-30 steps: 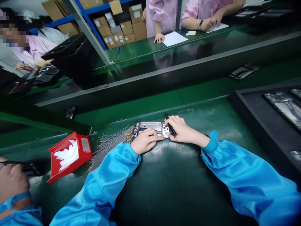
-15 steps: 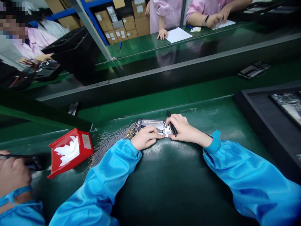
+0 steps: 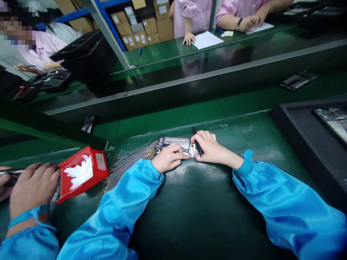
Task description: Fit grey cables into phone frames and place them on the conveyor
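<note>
An opened phone, its inner frame and circuit board showing, lies flat on the green bench. My left hand has its fingers curled on the phone's near edge, with the forefinger pointing at the board. My right hand is closed around a slim black tool, held tilted beside the board; the exact kind of tool is unclear. The fingers of my right hand also touch the phone's right end. Left of the phone, a bundle of thin grey cables with gold-coloured ends fans out, partly behind my left sleeve.
A red bin with white paper pieces stands left of the cables. Beside it is a co-worker's hand. A black tray with phone parts is at the right. More phones lie on the green strip beyond. People in pink sit across.
The co-worker's hand at the left has moved right, towards the red bin. The phone on the far strip has shifted slightly right. My hands stay nearly where they were on the phone.
</note>
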A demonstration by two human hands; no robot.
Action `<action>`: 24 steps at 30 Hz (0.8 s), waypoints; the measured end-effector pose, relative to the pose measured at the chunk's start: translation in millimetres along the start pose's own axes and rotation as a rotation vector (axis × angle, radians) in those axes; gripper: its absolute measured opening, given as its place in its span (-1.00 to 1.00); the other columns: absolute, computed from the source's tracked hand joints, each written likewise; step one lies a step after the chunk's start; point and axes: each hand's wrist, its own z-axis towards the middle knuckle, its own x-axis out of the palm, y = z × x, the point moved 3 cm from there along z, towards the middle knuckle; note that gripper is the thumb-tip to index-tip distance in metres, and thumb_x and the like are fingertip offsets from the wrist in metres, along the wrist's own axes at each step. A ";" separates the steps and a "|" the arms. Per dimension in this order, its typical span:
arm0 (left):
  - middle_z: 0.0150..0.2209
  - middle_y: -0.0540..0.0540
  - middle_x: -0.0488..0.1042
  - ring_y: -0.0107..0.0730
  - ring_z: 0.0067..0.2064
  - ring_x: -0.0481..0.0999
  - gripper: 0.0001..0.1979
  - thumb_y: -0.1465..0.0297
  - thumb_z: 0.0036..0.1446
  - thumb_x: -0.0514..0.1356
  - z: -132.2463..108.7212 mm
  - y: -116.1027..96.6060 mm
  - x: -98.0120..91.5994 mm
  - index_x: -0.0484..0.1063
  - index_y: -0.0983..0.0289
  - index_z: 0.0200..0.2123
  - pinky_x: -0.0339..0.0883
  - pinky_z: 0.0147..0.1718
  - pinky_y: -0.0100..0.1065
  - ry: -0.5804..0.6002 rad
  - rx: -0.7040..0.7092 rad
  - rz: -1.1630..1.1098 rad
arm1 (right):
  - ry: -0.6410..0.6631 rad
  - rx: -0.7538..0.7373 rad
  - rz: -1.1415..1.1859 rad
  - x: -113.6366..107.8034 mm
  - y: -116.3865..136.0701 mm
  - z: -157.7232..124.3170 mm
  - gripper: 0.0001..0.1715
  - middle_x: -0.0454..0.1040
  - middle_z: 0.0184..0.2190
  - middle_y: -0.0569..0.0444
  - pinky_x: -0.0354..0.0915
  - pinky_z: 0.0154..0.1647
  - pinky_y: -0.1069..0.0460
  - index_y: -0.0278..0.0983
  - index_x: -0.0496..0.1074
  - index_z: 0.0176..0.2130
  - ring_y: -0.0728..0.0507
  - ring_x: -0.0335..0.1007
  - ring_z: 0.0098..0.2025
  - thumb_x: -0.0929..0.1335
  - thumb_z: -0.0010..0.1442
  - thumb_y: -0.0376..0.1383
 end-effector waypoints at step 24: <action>-0.41 0.07 0.39 -0.42 -0.32 0.36 -0.83 0.51 0.05 0.02 4.7 -3.7 -4.2 0.40 0.29 -0.36 0.27 -0.28 -0.41 -0.047 -0.104 -0.184 | 0.131 0.048 -0.165 -3.9 14.8 20.9 -0.61 0.19 -0.27 0.02 -0.06 -0.31 -0.01 -0.20 0.20 -0.27 -0.21 0.06 -0.20 0.34 -0.12 -0.16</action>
